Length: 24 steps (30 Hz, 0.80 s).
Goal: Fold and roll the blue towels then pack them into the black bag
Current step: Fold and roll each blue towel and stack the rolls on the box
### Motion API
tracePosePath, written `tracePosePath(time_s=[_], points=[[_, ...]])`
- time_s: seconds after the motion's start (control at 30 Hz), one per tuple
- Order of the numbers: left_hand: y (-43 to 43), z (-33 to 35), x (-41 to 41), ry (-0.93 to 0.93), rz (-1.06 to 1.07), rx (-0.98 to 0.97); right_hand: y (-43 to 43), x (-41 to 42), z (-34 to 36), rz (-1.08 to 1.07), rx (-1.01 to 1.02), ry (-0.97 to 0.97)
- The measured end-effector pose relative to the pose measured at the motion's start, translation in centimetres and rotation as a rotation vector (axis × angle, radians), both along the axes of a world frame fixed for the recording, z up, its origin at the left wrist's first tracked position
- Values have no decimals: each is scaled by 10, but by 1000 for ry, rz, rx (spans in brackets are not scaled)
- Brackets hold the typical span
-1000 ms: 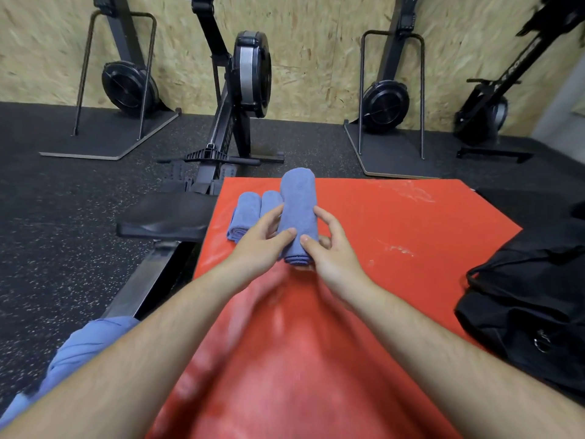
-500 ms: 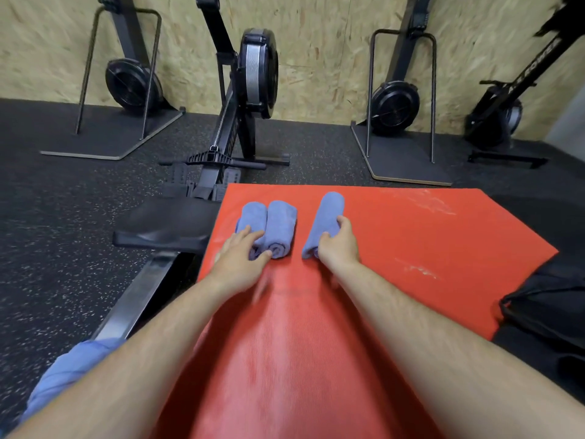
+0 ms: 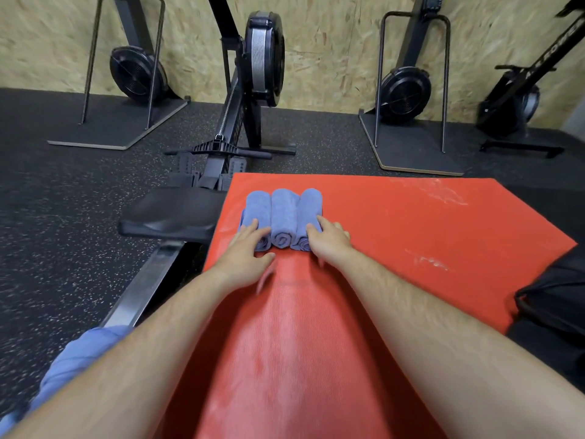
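Note:
Three rolled blue towels lie side by side on the red mat (image 3: pixel 395 223): a left roll (image 3: pixel 258 207), a middle roll (image 3: pixel 282 217) and a right roll (image 3: pixel 309 207). My left hand (image 3: pixel 245 248) rests with straight fingers on the near end of the left roll. On the near end of the right roll my right hand (image 3: pixel 329 240) lies, fingers on top and pressing it against the middle one. The black bag (image 3: pixel 557 305) shows at the right edge, partly cut off. More blue cloth (image 3: pixel 72 365) lies at the lower left, beside my left arm.
A rowing machine (image 3: pixel 247 90) stands left of the mat, its black seat (image 3: pixel 171 213) and rail touching the mat's left edge. Other black machines on stands (image 3: pixel 408 87) line the chipboard wall. Black speckled rubber floor surrounds the mat.
The right roll, apart from the other two half a second ago, now lies against them. My right hand slid it left. My left hand moved onto the left roll's end.

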<state>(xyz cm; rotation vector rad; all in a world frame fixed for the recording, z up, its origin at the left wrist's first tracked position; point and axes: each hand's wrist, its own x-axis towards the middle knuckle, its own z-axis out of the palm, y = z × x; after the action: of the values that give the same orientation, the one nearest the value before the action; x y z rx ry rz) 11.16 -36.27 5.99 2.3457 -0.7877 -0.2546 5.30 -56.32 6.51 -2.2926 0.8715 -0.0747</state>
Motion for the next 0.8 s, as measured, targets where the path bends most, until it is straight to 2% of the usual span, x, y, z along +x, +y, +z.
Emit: tracePosePath(time_s=[0.1, 0.17, 0.23, 0.33, 0.53, 0.67, 0.8], points=[[5, 3, -2, -30, 17, -23, 5, -5, 10, -5, -129, 14], [12, 5, -5, -40, 26, -29, 16, -14, 17, -8, -293, -5], [20, 9, -9, -69, 25, -24, 32, -23, 23, 38, -470, -48], [35, 17, -19, -127, 50, -29, 65, -32, 27, 130, -600, -129], [88, 24, -37, -201, 43, 92, 158, -39, 14, 401, -680, -190], [148, 18, -44, -209, 81, 225, 218, -35, 1, 521, -585, -183], [211, 8, -44, -183, 126, 319, 275, -29, -10, 639, -581, -159]])
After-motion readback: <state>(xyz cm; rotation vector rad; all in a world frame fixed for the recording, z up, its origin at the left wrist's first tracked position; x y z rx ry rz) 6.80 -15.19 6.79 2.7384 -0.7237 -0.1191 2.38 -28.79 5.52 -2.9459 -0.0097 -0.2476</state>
